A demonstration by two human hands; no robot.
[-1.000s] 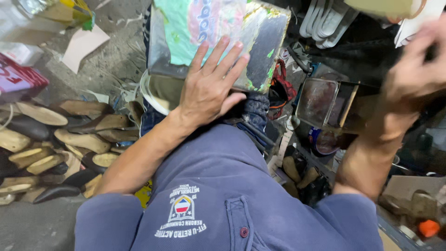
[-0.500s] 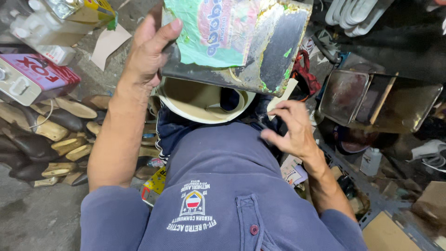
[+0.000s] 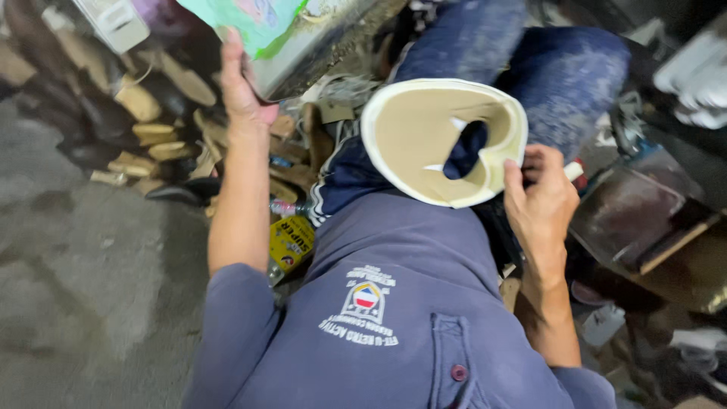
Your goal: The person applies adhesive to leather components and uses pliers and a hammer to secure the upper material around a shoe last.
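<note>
At centre frame, over the lap: right hand (image 3: 539, 201) pinching the right edge of a cream-rimmed, tan leather-like shoe upper piece with a cut-out hole (image 3: 443, 140); fingers pressed together on the rim, thumb on the near face. Piece held tilted, flat face toward the camera, above the blue-jeaned knees (image 3: 560, 68) and just past the hem of the blue-grey polo shirt (image 3: 394, 303).

Left hand (image 3: 241, 91) raised at upper left, fingers closed around the lower edge of a flat board wrapped in pale green printed plastic (image 3: 303, 34); board lifted and tilted, well apart from the tan piece.

Beyond the left forearm: row of tan wooden shoe lasts and dark soles (image 3: 144, 129) on the grey concrete floor (image 3: 83, 288). Small yellow glue tin (image 3: 290, 242) beside the left elbow. Right side: rusty brown metal tray (image 3: 644, 220) just beside the right wrist; white soles (image 3: 697, 83) stacked at far right.
</note>
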